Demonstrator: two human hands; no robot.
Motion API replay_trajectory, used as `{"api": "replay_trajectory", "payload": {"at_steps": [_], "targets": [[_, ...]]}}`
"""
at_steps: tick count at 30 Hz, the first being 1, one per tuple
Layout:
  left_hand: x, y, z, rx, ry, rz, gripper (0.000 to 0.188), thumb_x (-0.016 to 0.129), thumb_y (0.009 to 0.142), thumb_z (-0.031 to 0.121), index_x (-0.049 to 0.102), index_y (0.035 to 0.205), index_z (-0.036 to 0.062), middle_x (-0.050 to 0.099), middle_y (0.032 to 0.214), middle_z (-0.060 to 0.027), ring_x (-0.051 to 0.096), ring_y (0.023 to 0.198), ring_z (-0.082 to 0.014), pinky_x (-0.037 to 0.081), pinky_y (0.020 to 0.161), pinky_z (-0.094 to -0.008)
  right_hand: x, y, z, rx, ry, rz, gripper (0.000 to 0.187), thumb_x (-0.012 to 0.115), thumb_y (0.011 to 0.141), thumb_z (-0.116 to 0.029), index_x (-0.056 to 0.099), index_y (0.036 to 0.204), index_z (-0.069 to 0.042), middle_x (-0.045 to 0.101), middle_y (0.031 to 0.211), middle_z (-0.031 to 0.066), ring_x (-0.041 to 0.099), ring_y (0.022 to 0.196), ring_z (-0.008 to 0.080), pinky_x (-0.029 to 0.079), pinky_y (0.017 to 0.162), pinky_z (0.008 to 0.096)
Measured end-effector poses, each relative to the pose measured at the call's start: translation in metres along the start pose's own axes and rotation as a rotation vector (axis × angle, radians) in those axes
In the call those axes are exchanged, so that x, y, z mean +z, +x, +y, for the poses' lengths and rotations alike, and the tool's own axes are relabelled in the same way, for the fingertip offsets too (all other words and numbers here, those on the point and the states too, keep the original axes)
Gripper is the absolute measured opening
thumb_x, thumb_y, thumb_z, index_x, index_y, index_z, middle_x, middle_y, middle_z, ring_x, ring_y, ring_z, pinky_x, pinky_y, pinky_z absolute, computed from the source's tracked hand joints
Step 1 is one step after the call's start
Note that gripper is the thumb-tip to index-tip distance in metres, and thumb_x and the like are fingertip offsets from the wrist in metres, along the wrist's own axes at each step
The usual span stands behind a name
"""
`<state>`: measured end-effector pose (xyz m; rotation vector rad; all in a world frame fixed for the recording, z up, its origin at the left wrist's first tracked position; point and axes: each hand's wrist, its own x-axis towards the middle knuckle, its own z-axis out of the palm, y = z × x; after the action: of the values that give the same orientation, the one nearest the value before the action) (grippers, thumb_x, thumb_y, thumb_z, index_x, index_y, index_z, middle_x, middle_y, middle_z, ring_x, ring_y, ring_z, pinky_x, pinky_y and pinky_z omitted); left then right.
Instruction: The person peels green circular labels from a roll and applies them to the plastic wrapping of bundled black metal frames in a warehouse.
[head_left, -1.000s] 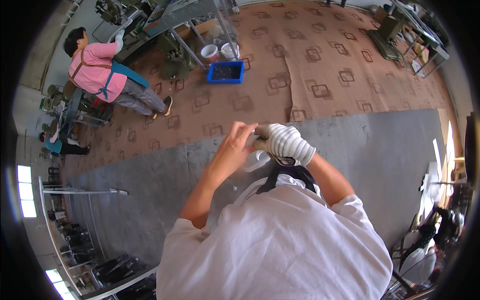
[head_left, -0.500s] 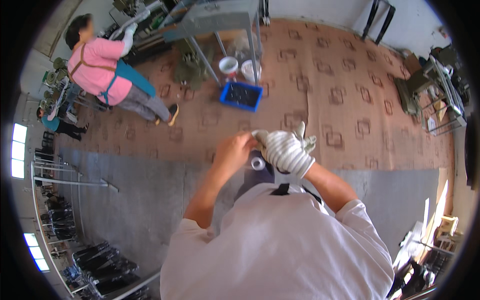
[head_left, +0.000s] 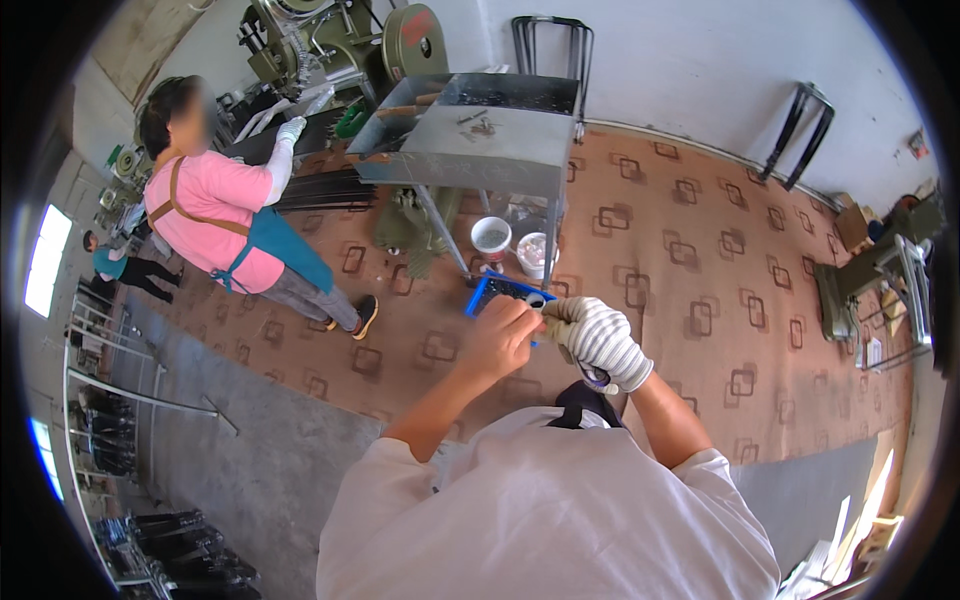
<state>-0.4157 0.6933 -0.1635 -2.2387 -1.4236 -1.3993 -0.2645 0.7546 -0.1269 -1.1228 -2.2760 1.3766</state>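
Observation:
My bare left hand (head_left: pixel 500 338) is closed, its fingertips pinched together against the fingers of my right hand. A striped white knit glove covers my right hand (head_left: pixel 603 342), which is curled, its fingers pointing left. Just above the meeting fingertips shows a small whitish ring (head_left: pixel 535 300), apparently a roll. Below the gloved palm a dark, purplish round thing (head_left: pixel 595 377) peeks out; its kind is unclear. What exactly is pinched between the fingers is hidden. Beyond my hands, partly covered by them, lies a blue tray (head_left: pixel 480 297) with dark contents.
A grey metal worktable (head_left: pixel 470 140) stands ahead, with two white buckets (head_left: pixel 491 238) beneath. At the left a person in a pink shirt (head_left: pixel 215 205) works by a green machine (head_left: pixel 415 45). Another machine (head_left: pixel 850 275) stands right. Patterned brown covering (head_left: pixel 690 330) meets grey floor (head_left: pixel 290 450).
The view has come nearer the worktable and tray. My hands stay together; the whitish ring is now above the fingertips rather than below them, and the purplish round thing shows under the glove.

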Motion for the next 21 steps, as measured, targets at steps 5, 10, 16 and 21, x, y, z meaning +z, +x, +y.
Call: {"api": "replay_trajectory", "payload": {"at_steps": [5,10,16,21], "targets": [[0.007,0.065,-0.067,0.195,0.136,0.147,0.009,0.057,0.061,-0.003,0.054,0.067,0.0039,0.051,0.069,-0.0064,0.047,0.06,-0.0237,0.039,0.054,-0.0306,-0.038,0.102,0.001,0.029,0.764,-0.328,0.018,0.057,0.082,-0.018,0.059,0.077,0.0,0.048,0.048,0.002,0.043,0.038,0.0087,0.032,0.037,0.0233],[0.017,0.11,-0.129,-0.13,0.135,0.473,0.014,0.05,0.083,0.005,0.048,0.07,0.0024,0.048,0.064,-0.0089,0.046,0.056,-0.0175,0.037,0.049,-0.0276,-0.096,0.247,0.026,-0.04,0.833,-0.234,0.023,0.055,0.083,-0.021,0.058,0.078,0.001,0.05,0.047,0.0062,0.041,0.035,0.011,0.031,0.036,0.0243],[0.055,0.136,-0.182,-0.865,-0.271,0.666,0.013,0.046,0.09,0.014,0.049,0.082,0.0033,0.044,0.059,0.0032,0.038,0.051,-0.0022,0.03,0.044,-0.0179,-0.127,0.441,0.001,-0.027,0.552,-0.43,0.027,0.06,0.08,-0.025,0.061,0.084,0.002,0.058,0.06,0.0073,0.049,0.049,0.013,0.039,0.048,0.0264],[0.066,0.195,-0.247,-0.951,-0.384,0.892,0.019,0.051,0.09,0.024,0.046,0.094,0.0055,0.038,0.061,0.0061,0.034,0.052,-0.001,0.027,0.046,-0.0169,-0.071,0.603,-0.008,-0.028,0.459,-0.409,0.029,0.067,0.075,-0.027,0.064,0.094,-0.004,0.061,0.072,0.006,0.052,0.062,0.0146,0.043,0.056,0.0336]]}}
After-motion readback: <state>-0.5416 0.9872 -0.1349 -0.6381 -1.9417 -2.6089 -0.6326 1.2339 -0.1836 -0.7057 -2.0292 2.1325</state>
